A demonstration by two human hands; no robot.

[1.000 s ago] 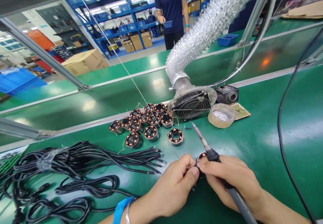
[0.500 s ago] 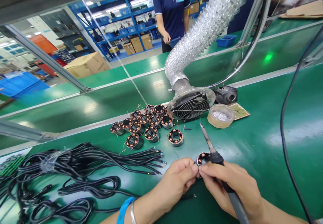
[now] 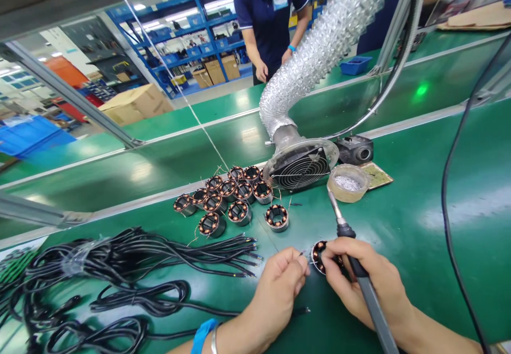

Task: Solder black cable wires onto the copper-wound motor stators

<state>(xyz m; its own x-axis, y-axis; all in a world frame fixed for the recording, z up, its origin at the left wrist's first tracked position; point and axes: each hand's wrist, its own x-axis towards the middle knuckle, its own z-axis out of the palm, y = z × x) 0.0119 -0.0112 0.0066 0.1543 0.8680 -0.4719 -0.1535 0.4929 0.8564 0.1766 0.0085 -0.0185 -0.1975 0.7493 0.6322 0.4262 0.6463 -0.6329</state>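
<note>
My right hand [image 3: 367,279] is closed around the grey handle of a soldering iron [image 3: 361,269], whose metal tip points up and away, near a round tub. The thumb and fingertips of that hand also touch a ring-shaped copper-wound coil [image 3: 318,258] on the green bench. Just left of the coil, my left hand [image 3: 281,285] pinches a thin dark wire end, mostly hidden by the fingers. A short cable end [image 3: 301,310] shows beneath my left hand. Several similar coils [image 3: 212,224] stand in a group beyond my hands, one [image 3: 277,217] apart from them.
Bundled black cables [image 3: 131,255] lie at the left. A fume extractor [image 3: 301,167] with a silver hose stands behind the coils, beside the tub [image 3: 348,183] and a black holder [image 3: 355,149]. A black cord [image 3: 449,210] hangs at the right. Across the bench stands a person [image 3: 271,18].
My left hand has drawn slightly left, away from the coil. My right hand and the iron have shifted, its tip now nearer the tub. The person opposite leans forward, both hands lower.
</note>
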